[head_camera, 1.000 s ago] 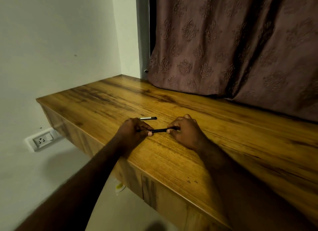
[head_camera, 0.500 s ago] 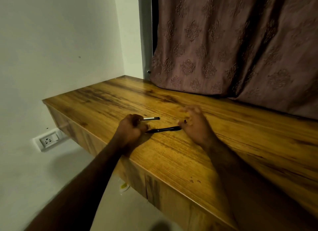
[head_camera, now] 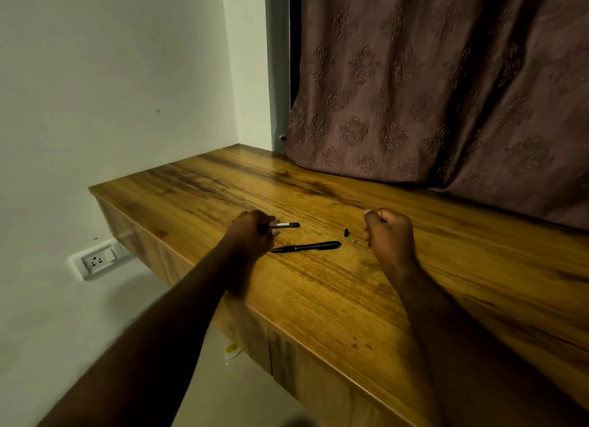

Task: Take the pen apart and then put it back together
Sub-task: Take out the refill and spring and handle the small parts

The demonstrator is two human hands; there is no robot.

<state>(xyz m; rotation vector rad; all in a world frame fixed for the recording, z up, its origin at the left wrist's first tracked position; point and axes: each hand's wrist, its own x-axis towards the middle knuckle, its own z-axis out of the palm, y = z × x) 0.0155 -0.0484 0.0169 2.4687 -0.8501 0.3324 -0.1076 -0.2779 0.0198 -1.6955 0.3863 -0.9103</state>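
Note:
The black pen body [head_camera: 306, 246] lies flat on the wooden table [head_camera: 334, 299] between my hands, touched by neither. A shorter silver-and-black pen part [head_camera: 285, 225] lies just beyond it, and the curled fingers of my left hand [head_camera: 251, 235] pinch its left end. A small black piece [head_camera: 346, 232] and a tiny pale bit [head_camera: 353, 241] rest on the table off the pen body's right end. To their right, my right hand [head_camera: 387, 235] hovers in a loose fist with nothing visible in it.
A brown patterned curtain [head_camera: 446, 92] hangs down onto the table's far edge. The left wall carries a white socket [head_camera: 95, 261] below table height. The table's front edge runs diagonally under my forearms, with floor below.
Both hands have let go of the pen body, which now lies on the table. My right hand moved right and closed. My left hand shifted to the silver-and-black part. Small pieces now show on the table.

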